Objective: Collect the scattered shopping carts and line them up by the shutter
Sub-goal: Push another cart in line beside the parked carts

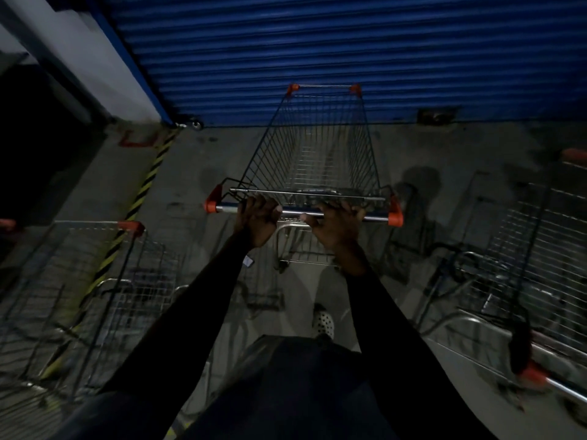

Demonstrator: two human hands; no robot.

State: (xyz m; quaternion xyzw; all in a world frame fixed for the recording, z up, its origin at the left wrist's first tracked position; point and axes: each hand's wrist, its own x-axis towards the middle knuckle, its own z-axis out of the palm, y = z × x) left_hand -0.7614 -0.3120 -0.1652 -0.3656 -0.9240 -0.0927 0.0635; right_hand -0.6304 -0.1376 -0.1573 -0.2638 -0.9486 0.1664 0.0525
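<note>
Two hands on one cart: your left hand point(259, 219) and right hand point(333, 228) each curl round the handle bar point(293, 212), about evenly either side of its middle. Cart point(313, 144) lies straight ahead of your hands, long axis pointing at the blue shutter point(317, 42); whether the nose touches it, cannot tell. Second cart point(95, 265) lies left of your left hand, third cart point(524, 249) right of your right. Likely next: an even, straight push.

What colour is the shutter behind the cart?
Blue, ribbed shutter; head view.
</note>
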